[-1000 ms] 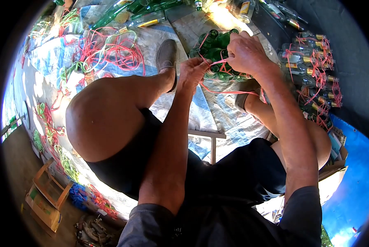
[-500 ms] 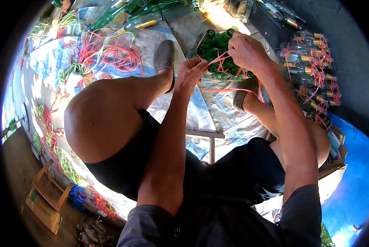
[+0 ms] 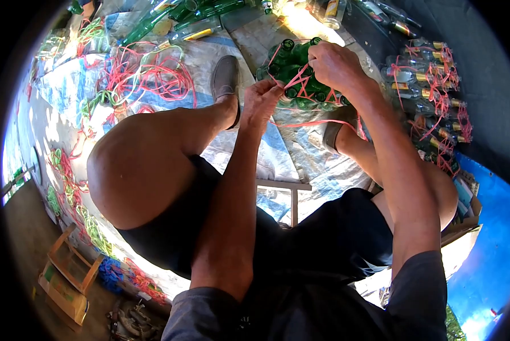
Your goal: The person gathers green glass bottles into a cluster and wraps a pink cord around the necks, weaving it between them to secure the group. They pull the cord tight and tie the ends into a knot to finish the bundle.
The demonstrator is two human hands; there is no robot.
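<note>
A bundle of green glass bottles (image 3: 292,73) stands upright between my feet, with pink plastic string (image 3: 304,83) laced around the necks. My left hand (image 3: 263,96) pinches the string at the bundle's near left side. At the upper right of the bundle, my right hand (image 3: 332,61) is closed on the same string, its fingertips close to a bottle neck. The string is stretched between both hands across the bottle tops. A loose length of it runs right over the sheet below the bundle.
Tangled pink and green string (image 3: 152,74) lies on the tarp at the left. Tied clear bottles (image 3: 425,85) are at the right. Loose green bottles (image 3: 209,10) lie at the top. A wooden chair (image 3: 67,273) is at the lower left, a cardboard box (image 3: 465,221) at the right.
My right hand has moved slightly left and down, over the bundle. The string between my hands lies lower across the bottle necks. My left hand has hardly moved.
</note>
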